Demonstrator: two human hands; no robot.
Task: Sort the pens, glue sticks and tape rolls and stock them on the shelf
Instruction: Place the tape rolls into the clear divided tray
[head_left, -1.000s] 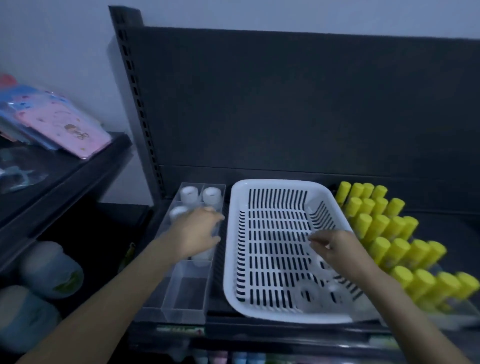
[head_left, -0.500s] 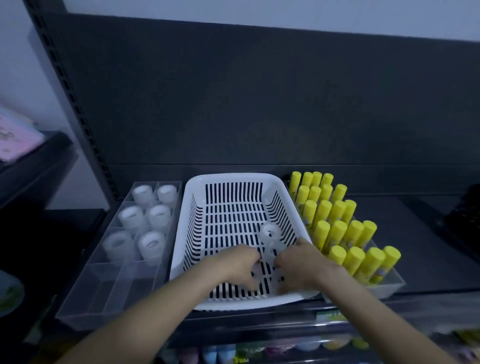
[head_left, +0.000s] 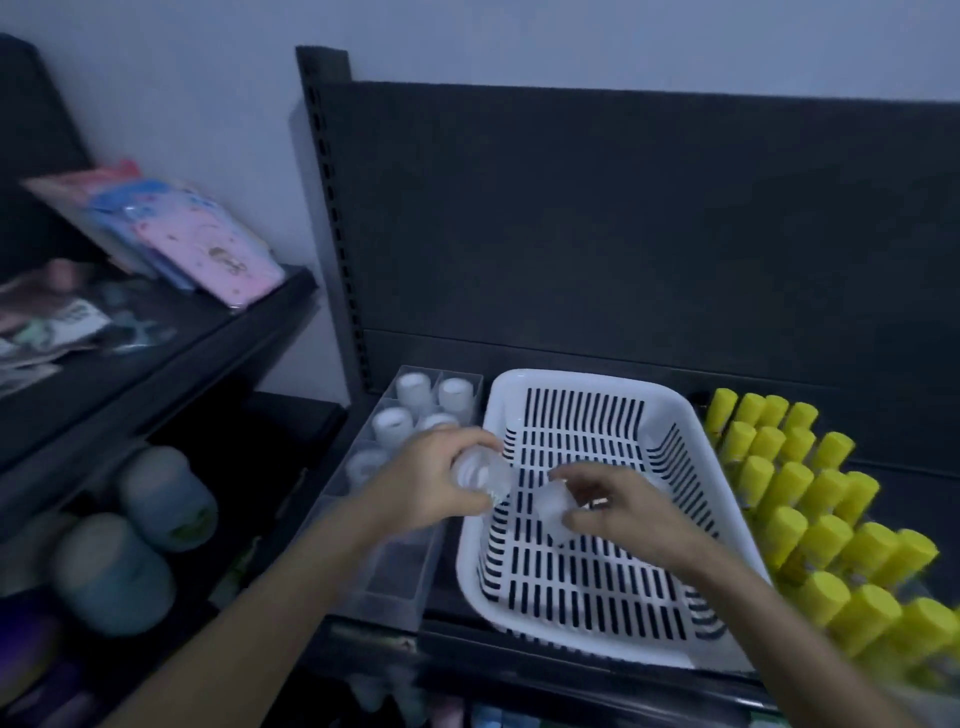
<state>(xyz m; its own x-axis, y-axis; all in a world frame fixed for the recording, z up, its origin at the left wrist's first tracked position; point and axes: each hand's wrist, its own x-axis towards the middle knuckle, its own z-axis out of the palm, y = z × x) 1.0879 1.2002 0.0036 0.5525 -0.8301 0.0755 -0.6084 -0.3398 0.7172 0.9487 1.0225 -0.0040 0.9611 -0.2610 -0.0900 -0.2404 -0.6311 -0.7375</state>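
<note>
- My left hand grips a clear tape roll; the fingers are curled around it, above the left rim of the white basket.
- My right hand pinches a second tape roll over the inside of the basket.
- More tape rolls stand in the clear tray, just left of the basket.
- Yellow glue sticks stand in rows at its right.

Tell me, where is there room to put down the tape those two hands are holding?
The clear tray has bare near compartments below the left hand; its far ones are full of tape rolls. The white basket has a mostly bare slotted floor around the right hand. The yellow glue sticks at right stand packed, no gap.
</note>
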